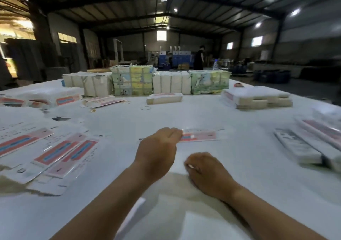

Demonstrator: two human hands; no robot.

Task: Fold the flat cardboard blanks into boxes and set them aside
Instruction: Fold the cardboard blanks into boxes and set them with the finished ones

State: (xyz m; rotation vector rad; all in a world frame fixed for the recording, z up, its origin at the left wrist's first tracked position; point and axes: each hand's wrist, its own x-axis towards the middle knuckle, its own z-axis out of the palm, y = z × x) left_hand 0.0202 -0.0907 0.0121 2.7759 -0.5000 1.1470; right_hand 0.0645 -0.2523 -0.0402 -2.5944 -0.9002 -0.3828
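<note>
Head view, forward-down over table (212, 114)

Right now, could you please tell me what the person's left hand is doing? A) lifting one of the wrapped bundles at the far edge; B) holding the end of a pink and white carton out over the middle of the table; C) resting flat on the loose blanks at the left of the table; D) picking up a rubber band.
B: the left hand grips the near end of the pink and white carton over the table's middle.
</note>
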